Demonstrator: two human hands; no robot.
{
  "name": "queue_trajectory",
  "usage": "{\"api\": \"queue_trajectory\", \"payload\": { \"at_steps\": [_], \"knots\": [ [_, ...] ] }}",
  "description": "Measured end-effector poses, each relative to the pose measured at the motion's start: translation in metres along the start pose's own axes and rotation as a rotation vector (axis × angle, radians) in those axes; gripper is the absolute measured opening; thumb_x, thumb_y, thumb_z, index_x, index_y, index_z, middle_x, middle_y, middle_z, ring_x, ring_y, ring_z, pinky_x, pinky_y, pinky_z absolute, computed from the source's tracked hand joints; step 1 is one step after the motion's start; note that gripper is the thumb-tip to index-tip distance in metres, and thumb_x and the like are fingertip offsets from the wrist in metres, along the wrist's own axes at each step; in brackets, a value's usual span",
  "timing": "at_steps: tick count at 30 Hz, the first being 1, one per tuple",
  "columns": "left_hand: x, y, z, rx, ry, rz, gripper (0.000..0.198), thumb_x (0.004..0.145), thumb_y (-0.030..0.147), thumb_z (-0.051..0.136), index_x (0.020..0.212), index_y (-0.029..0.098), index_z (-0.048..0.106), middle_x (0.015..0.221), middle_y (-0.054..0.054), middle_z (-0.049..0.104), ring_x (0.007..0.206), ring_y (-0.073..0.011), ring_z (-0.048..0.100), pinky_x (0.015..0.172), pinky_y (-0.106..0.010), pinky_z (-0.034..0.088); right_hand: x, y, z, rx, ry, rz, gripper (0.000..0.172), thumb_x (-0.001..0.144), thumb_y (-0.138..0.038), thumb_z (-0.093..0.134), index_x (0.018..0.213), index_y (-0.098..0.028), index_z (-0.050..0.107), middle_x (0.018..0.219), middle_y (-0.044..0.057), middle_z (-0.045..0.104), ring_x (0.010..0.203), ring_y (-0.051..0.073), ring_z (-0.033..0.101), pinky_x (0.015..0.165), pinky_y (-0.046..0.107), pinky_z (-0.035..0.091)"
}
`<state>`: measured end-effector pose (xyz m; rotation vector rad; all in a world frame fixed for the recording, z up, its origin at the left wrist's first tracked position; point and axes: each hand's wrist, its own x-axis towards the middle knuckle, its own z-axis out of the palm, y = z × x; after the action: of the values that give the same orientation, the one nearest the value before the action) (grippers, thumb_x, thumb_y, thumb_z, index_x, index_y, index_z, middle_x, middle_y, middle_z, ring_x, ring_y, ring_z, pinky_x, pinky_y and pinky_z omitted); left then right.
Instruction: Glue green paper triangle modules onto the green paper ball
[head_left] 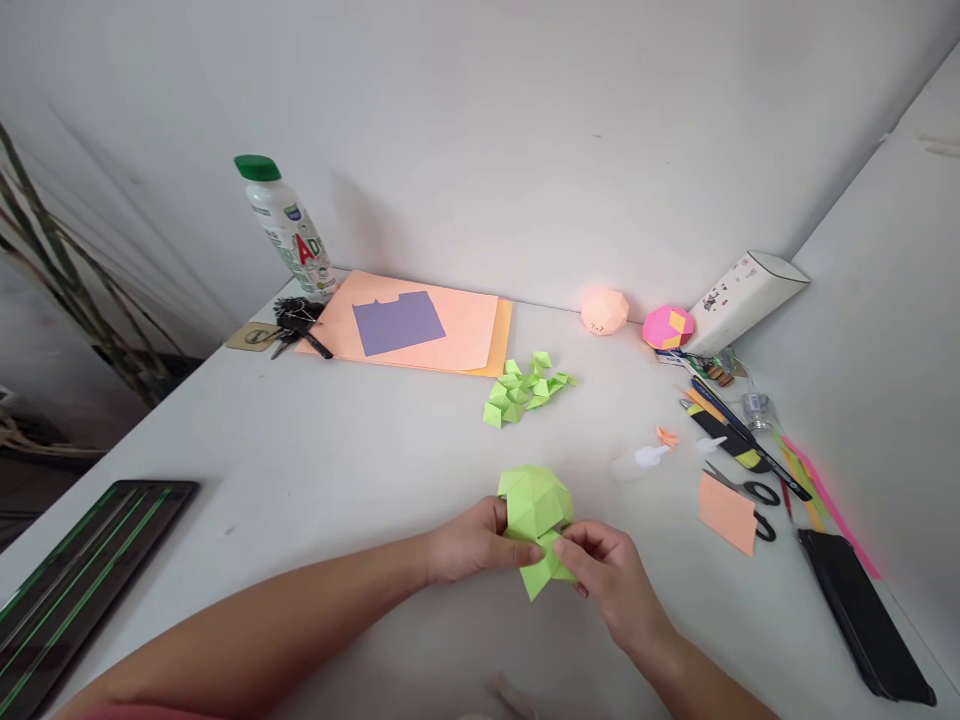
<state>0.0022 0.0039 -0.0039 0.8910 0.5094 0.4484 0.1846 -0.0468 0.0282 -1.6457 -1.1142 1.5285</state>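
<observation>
Between my two hands is a green folded-paper ball (536, 500), built of faceted pieces, with pointed flaps loose along its lower edge. My left hand (480, 540) grips it from the left, thumb pressed across the front. On the right, my right hand (607, 570) pinches a flap between thumb and fingers; some fingertips are hidden behind the paper. Farther back lies a loose cluster of small green folded-paper pieces (517, 390). Two finished-looking paper balls, one pale orange (604, 311) and one pink and yellow (667, 327), rest against the wall.
Orange paper sheets (472, 330) with a purple piece (397, 322), keys (300, 325) and a bottle (289, 230) stand at back left. Scissors (750, 490), a pen (750, 440), a black case (862, 610) and a white box (750, 300) line the right. A dark green-lined board (90, 580) lies left.
</observation>
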Motion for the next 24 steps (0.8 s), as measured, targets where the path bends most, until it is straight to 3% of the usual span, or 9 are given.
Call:
{"api": "queue_trajectory", "payload": {
  "at_steps": [11,24],
  "knots": [
    [-0.0004,0.0040,0.0037,-0.035,0.036,-0.035,0.029,0.066,0.028,0.075,0.090,0.012,0.072,0.088,-0.007,0.072,0.085,-0.0221,0.063,0.085,-0.036,0.046,0.0016,0.0054,-0.0003,0.034,-0.001,0.012,0.031,0.072,-0.043,0.066,0.059,-0.017,0.055,0.056,-0.004,0.041,0.054,0.011,0.034,0.049,0.024,0.029],
    [0.0008,-0.0007,-0.0007,-0.065,-0.001,-0.037,0.030,0.065,0.026,0.075,0.091,0.011,0.072,0.088,-0.008,0.071,0.085,-0.0230,0.064,0.086,-0.038,0.048,0.0021,0.0061,-0.0003,0.068,-0.032,0.034,0.030,0.074,-0.040,0.065,0.059,-0.017,0.053,0.054,-0.005,0.038,0.053,0.010,0.032,0.048,0.024,0.027]
  ]
}}
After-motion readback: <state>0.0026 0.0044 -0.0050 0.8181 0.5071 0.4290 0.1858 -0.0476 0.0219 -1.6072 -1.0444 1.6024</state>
